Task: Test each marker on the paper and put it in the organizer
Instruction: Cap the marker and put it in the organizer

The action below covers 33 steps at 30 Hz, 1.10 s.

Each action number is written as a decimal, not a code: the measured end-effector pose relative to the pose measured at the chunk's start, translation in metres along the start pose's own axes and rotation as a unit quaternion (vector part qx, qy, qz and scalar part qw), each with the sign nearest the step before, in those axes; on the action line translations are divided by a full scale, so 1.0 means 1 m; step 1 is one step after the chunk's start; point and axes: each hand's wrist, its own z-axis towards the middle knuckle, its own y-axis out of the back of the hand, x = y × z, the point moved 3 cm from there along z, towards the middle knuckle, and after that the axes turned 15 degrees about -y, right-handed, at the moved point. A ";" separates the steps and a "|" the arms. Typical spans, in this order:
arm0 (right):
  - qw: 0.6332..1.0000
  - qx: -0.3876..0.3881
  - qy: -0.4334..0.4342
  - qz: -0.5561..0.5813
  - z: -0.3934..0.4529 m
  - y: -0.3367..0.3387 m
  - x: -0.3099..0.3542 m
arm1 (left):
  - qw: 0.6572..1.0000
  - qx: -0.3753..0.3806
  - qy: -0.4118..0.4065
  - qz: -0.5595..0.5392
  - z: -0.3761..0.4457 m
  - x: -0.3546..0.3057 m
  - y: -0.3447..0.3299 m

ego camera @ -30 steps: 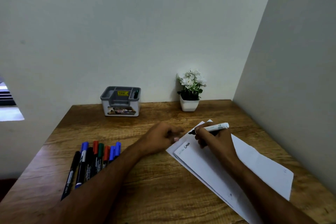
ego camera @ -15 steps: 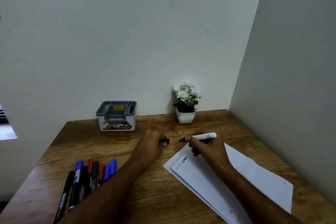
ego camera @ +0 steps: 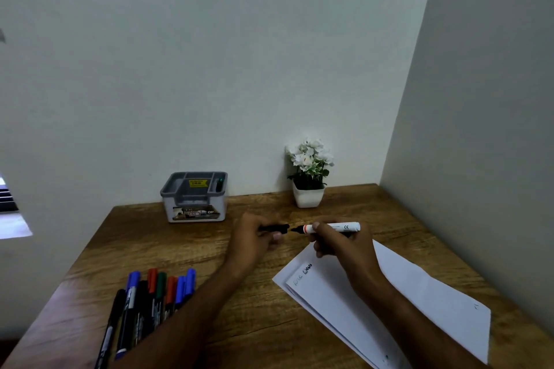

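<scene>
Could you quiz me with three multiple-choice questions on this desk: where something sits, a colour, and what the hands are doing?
1. The flower pot stands:
A. in the back corner of the desk
B. on the paper
C. inside the organizer

2. The flowers are:
A. red
B. white
C. yellow

3. The white marker in the right hand is:
A. capped
B. uncapped, its cap in the left hand
C. lying on the desk

Answers: 1 A, it is by the walls; 2 B, pale blooms; 3 B, the tip is bare, facing the cap.

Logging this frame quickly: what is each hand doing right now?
Left hand: closed on the black cap.
Right hand: closed on the uncapped white marker.
</scene>
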 end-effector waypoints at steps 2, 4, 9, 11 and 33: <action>1.000 0.000 0.006 -0.001 0.000 0.000 0.001 | 0.999 0.003 0.005 -0.040 -0.002 -0.004 -0.003; 1.000 -0.001 0.008 -0.006 0.000 -0.002 0.001 | 0.998 0.002 -0.002 -0.057 -0.004 -0.008 -0.004; 1.000 0.008 0.007 -0.010 0.002 -0.006 0.003 | 0.998 0.012 -0.043 -0.049 -0.006 -0.023 -0.009; 1.000 0.013 0.006 0.000 0.005 -0.006 0.007 | 0.998 0.000 -0.055 -0.036 -0.006 -0.026 -0.010; 0.997 0.072 -0.013 -0.038 0.044 -0.062 0.019 | 0.985 -0.166 0.009 -0.051 0.000 -0.028 0.094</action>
